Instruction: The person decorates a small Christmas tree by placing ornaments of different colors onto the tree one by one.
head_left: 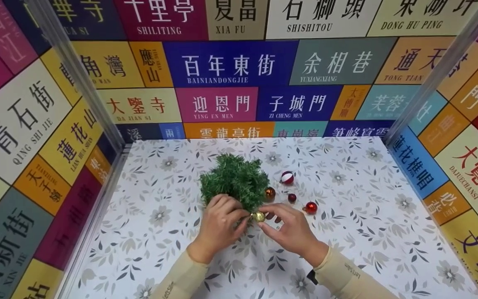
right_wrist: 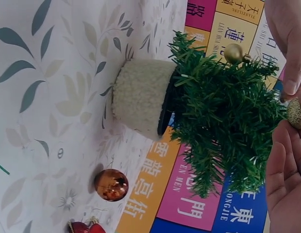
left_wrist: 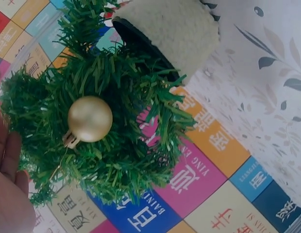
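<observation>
In front of the small artificial Christmas tree, both hands meet at a glittery gold bauble. My left hand pinches it at the cap side with thumb and forefinger. From the other side, my right hand holds the round body between thumb and fingertips. At the edge of the right wrist view the glittery bauble is partly cut off. A matte gold bauble hangs on the green branches. The tree stands upright in a fuzzy cream pot, hidden by the branches in the head view.
Right of the tree lie a copper bauble, a red-and-white one, a small dark red one and a shiny red one. A leaf-patterned white cloth covers the table. Colourful sign-printed walls enclose the back and sides.
</observation>
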